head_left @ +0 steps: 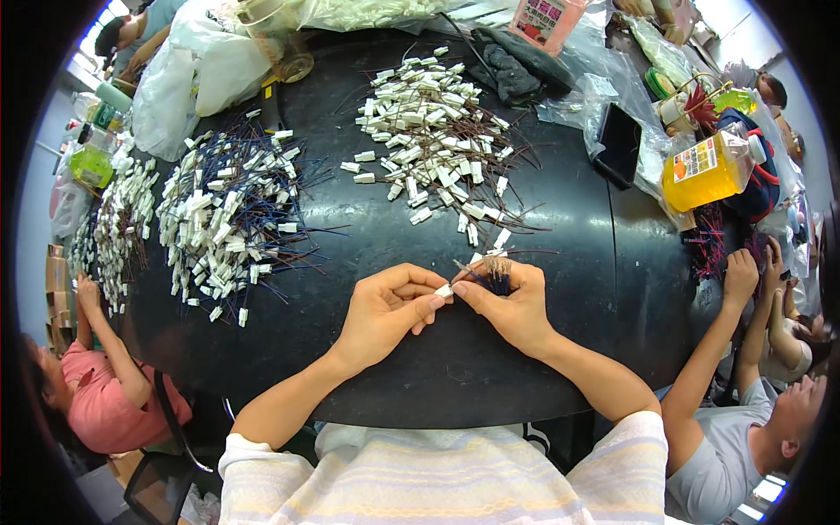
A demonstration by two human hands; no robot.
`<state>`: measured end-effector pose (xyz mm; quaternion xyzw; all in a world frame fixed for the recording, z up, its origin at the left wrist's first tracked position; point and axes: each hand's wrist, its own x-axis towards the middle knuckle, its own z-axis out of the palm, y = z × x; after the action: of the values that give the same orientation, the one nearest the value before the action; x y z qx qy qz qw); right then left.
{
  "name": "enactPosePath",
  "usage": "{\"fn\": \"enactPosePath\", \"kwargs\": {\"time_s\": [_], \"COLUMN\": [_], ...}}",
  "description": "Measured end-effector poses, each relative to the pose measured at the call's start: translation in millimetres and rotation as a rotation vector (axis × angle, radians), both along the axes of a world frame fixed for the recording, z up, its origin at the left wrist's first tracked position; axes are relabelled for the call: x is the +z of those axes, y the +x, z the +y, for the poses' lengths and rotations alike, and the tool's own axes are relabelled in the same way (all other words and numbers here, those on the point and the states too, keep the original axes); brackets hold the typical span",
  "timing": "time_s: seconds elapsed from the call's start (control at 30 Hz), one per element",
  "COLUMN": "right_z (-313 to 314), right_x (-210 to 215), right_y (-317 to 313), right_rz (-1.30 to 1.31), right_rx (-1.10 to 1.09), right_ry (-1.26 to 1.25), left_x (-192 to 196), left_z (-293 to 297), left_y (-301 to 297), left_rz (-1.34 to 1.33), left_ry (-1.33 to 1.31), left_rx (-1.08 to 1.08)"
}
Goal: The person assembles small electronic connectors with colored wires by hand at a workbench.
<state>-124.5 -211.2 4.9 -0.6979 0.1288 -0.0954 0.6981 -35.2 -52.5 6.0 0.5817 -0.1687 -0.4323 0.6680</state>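
Between the thumb and fingers of my left hand (393,306) is pinched a small white plastic connector (444,290). My right hand (512,306) grips a bundle of thin dark blue wires (497,278) with pale tips; its thumb and forefinger meet the connector's right end. Whether a wire sits inside the connector is too small to tell. Just beyond my hands lies a heap of white connectors with brown wires (433,131), a few loose ones reaching almost to my right fingers. To the left spreads another heap of white connectors with blue wires (223,219).
Black curved table (560,341). At right are a black phone (618,144), an orange-yellow liquid bottle (709,171) and plastic bags; a pink container (547,24) and clear cup (278,44) stand at the back. Co-workers sit left (114,394) and right (744,437), their hands on the table.
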Motion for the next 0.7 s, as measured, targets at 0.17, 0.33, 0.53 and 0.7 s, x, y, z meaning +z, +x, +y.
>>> {"fn": "enactPosePath", "kwargs": {"time_s": [0.17,0.33,0.53,0.7], "right_z": [-1.2,-1.4,-7.3,-9.6], "right_x": [0.2,0.6,-6.0,-5.8], "right_y": [0.0,0.7,0.4,-6.5], "right_rz": [-0.028,-0.046,-0.007,-0.076], "right_rx": [0.017,-0.003,0.06,0.183], "right_ry": [0.018,-0.075,-0.043,-0.17], "left_x": [-2.2,3.4,-2.2,-3.9], "left_z": [0.5,0.6,7.3,9.3], "left_y": [-3.2,-7.9,2.1,1.1], "left_rz": [-0.019,-0.083,-0.069,-0.09], "left_ry": [0.026,-0.055,-0.081,-0.09], "left_rx": [-0.036,0.008,0.115,0.113]}}
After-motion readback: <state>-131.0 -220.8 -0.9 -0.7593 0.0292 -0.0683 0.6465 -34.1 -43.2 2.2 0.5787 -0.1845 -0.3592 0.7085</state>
